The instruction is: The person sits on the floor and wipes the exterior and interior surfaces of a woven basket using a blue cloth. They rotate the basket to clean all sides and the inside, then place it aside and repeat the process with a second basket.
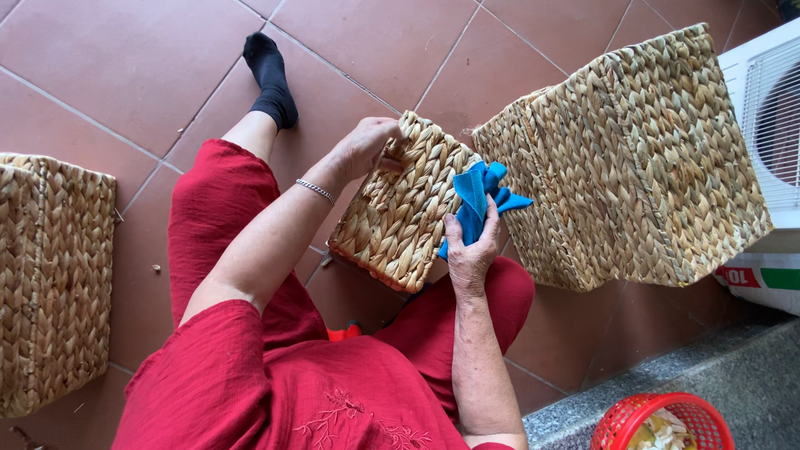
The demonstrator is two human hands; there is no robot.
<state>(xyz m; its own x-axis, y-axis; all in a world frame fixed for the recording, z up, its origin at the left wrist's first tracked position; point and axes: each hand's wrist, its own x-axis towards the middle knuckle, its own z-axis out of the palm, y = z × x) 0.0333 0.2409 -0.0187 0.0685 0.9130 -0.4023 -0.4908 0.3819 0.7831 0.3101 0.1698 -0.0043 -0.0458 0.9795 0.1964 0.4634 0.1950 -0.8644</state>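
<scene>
Baskets surround us. Our left hand [364,143] grips the small woven basket [400,208] propped on our lap, right hand [469,254] clenches a blue cloth [479,196] against it; loose grip might let it slide to the floor [125,58].

I see my left hand [367,143] gripping a small basket [400,208] of coarse, matt plaited straw, and my right hand [469,250] pressing a soft blue cloth [477,193] against it. The floor tiles [125,58] look smooth, faintly glossy terracotta, and the red basket [621,425] is shiny plastic mesh.
</scene>
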